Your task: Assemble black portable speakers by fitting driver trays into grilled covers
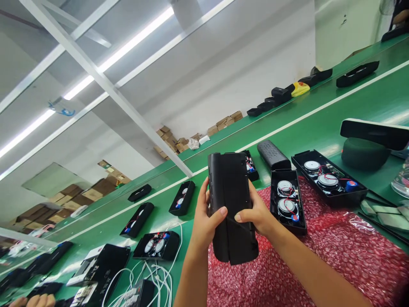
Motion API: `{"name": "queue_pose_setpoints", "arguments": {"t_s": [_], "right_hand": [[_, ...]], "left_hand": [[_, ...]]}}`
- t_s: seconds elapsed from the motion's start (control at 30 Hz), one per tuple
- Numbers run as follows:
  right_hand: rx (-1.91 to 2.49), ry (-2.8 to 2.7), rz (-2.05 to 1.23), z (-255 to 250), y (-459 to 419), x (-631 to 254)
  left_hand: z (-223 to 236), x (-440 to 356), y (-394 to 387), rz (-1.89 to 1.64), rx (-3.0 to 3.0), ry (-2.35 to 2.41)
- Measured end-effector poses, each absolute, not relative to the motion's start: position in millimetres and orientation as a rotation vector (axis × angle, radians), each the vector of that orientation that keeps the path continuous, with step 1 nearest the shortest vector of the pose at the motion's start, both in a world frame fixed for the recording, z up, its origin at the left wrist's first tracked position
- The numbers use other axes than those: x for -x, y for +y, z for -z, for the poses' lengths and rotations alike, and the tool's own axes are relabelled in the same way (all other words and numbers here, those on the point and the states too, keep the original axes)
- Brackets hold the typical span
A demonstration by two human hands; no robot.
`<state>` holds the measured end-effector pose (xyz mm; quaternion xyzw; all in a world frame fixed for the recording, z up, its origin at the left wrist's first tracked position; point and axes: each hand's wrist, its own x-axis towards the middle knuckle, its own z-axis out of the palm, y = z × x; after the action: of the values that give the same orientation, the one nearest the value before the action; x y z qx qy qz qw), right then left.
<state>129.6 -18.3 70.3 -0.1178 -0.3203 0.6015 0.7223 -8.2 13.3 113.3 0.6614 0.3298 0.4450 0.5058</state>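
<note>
Above the near edge of the red bubble wrap, as the head view shows, a black casing is held up, its long side tilted slightly off upright; the left hand is closed round its left edge, thumb pressed flat on the front face and fingers partly hidden behind; the right hand grips the opposite edge, its thumb also on the front, so both hands have firm hold of the one piece; just to the right, an open speaker box with two white round drivers rests on the wrap, and a textured black cover lies at its far end; beyond it sits a wider open box, near a dark rounded object; to the left, on the green table, more open boxes lie near tangled white cables; at the lower left corner, a co-worker's hand shows only in part
</note>
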Motion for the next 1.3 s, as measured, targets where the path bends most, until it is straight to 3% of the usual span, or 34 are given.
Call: {"name": "queue_pose_setpoints", "arguments": {"t_s": [1.3], "right_hand": [[0.204, -0.793, -1.331, -69, -27, -133]], "left_hand": [[-112, 2, -12, -1.134, -1.556, 0.808]]}}
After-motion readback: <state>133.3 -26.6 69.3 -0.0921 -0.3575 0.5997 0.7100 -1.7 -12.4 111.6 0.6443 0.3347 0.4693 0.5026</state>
